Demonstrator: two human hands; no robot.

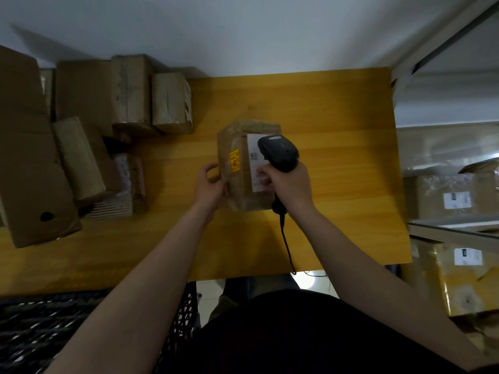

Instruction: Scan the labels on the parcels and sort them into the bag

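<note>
Right hand is wrapped tight round the handle of the black scanner, fingers curled all the way, with the scanner head tipped down over the white label. Left hand holds the parcel by its left side, close to its near-left corner. Its fingers are curled against the cardboard and the thumb sticks up apart from it.

Going outward from the person: below the near edge of the tabletop, toward the near-left corner, there's a dark mesh container. Could well be the bag, can't tell for sure. The scanner's cable drops over the near edge about midway along. Past the two hands is the parcel itself, lying flat around the middle of the tabletop with its long axis running from near edge to far edge. The label sits on the right-hand part of the top face, long the same way, and a yellow sticker is just left of it.

So the bit that matters: the label is right under and slightly left of the scanner head, partly hidden by it and by the fingertips. The head probably needs pulling back or angling a touch to catch the whole code. The left hand is nearer the mesh container, so it looks like the one for the drop afterwards.

Further back, a pile of brown parcels crowds the left edge and far-left corner.
</note>
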